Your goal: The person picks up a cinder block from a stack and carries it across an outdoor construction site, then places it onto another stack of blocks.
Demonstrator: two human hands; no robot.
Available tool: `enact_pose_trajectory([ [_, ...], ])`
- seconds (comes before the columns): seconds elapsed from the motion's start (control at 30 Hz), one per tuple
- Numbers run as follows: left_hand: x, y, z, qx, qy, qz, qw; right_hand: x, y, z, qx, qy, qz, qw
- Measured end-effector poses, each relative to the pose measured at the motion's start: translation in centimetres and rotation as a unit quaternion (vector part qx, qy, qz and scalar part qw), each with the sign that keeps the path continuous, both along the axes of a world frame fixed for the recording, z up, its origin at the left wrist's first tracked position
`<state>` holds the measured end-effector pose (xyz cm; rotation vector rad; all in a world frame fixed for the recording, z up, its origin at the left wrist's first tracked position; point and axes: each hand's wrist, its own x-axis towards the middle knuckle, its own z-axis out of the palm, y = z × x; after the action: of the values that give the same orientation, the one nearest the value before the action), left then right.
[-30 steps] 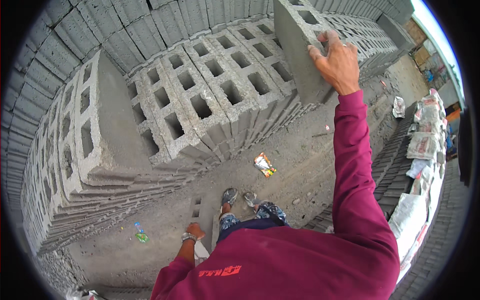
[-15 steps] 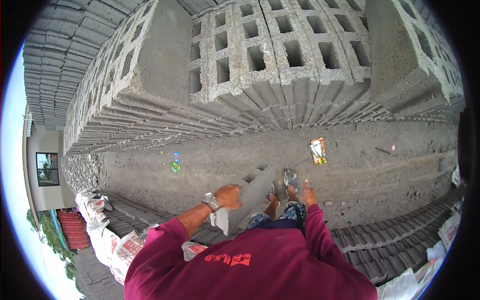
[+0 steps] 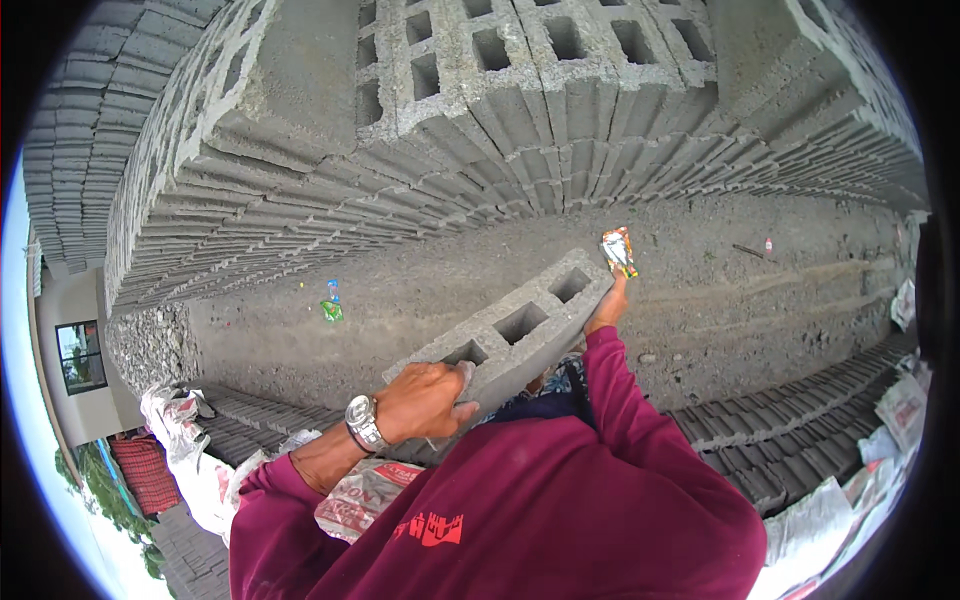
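A grey concrete hollow block (image 3: pixel 530 362) is up in front of my body, tilted, with its row of square holes facing up. My left hand (image 3: pixel 425 402), with a metal watch on the wrist, grips its near left end, the fingers over the edge by a hole. At the far right end my right hand (image 3: pixel 608 305) holds the block too. One finger there points up, and the block hides part of that hand. Ahead rises a tall stack of the same blocks (image 3: pixel 515 120), apart from the held one.
A dirt path (image 3: pixel 720 290) runs between the tall stack and low rows of blocks (image 3: pixel 770 420) beside me. An orange wrapper (image 3: pixel 618 250) and a green wrapper (image 3: pixel 332 311) lie on it. Printed sacks (image 3: pixel 365 495) and a gravel pile (image 3: pixel 150 340) are on the left.
The block has come up from beside my left leg to in front of me. My right hand, free before, has moved onto its far end. The view has shifted slightly.
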<state>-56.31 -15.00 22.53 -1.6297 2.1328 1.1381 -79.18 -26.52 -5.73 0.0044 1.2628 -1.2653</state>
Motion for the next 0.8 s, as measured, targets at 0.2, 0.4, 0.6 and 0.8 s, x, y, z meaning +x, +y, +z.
enact_pose_trajectory([
  [0.2,3.0,4.4,5.1,-0.005,-0.032,0.103,0.994,4.1,-2.1,8.3,-0.063,-0.008,0.037,0.997],
  [0.4,4.1,8.1,10.4,-0.162,-0.021,0.201,0.966,8.6,-8.0,26.7,-0.304,-0.007,0.092,0.948],
  [0.6,4.6,3.2,12.9,-0.314,-0.024,0.286,0.905,14.3,-18.4,38.1,-0.495,0.021,0.105,0.862],
  [0.8,4.4,-7.6,14.3,-0.351,-0.075,0.38,0.853,21.6,-31.4,43.4,-0.509,-0.082,0.199,0.833],
])
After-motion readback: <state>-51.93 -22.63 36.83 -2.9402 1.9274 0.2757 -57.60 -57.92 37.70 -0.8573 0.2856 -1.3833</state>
